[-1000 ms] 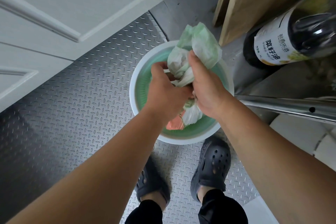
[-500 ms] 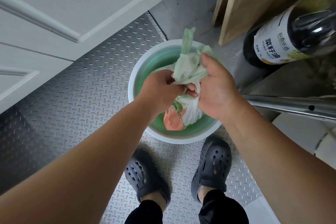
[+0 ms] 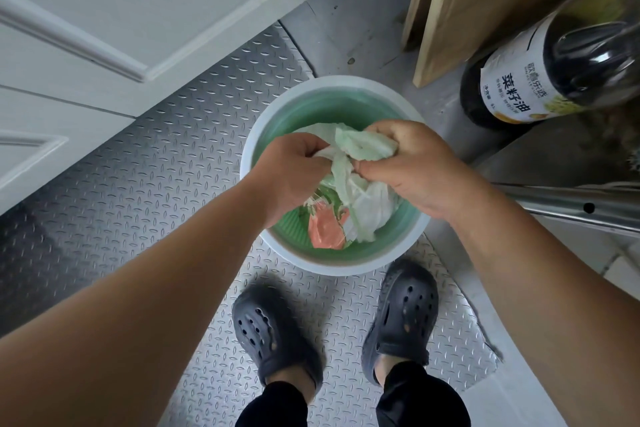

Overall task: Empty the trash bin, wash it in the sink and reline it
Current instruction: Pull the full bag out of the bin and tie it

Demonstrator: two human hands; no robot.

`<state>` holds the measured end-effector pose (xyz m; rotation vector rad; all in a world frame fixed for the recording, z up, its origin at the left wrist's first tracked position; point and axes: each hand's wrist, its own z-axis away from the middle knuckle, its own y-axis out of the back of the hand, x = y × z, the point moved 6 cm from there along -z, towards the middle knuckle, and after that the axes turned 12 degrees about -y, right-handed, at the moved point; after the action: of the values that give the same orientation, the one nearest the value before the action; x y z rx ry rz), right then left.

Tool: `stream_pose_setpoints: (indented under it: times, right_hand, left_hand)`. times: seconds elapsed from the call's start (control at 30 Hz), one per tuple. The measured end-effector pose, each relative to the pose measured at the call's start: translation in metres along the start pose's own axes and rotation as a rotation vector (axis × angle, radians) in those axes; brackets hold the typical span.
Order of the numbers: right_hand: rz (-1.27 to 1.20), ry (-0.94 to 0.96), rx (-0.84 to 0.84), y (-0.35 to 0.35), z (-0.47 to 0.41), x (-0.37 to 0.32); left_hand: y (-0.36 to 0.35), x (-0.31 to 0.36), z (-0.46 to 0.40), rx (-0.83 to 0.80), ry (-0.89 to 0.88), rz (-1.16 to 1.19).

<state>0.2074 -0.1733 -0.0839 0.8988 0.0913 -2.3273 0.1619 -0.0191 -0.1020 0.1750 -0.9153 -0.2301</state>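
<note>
A round trash bin (image 3: 311,262) with a white rim and green inside stands on the metal floor in front of my feet. Over its mouth I hold a pale green plastic trash bag (image 3: 363,191), bunched and twisted at the top. My left hand (image 3: 294,170) is closed on the bag's left side, my right hand (image 3: 415,170) on its gathered top at the right. An orange piece of rubbish (image 3: 325,230) shows through the bag low in the bin. The bin's bottom is hidden by the bag.
White cabinet doors (image 3: 138,10) rise at the left and back. A large dark oil bottle (image 3: 554,76) and leaning wooden boards (image 3: 485,0) stand at the right, close behind the bin. A metal tube (image 3: 571,208) juts in at the right. My two dark clogs (image 3: 273,333) stand just before the bin.
The bag's top, held high a second ago, has come down and been bunched tighter between both hands. My hands have moved slightly apart over the bin.
</note>
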Motion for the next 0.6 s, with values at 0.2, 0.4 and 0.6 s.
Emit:
stream_pose_setpoints:
  times: [0.2,0.4,0.6]
  right_hand:
    - [0.752,0.311,0.319,-0.014,0.006,-0.029]
    - [0.839,0.307,0.689,-0.019,0.012,-0.032]
    - [0.624,0.279,0.806,-0.018,0.01,-0.025]
  left_hand:
    - [-0.001,0.004,0.0,0.006,-0.051,-0.145]
    - [-0.004,0.014,0.005,0.007,-0.143,-0.18]
    - [-0.002,0.017,0.012,-0.035,-0.087,0.162]
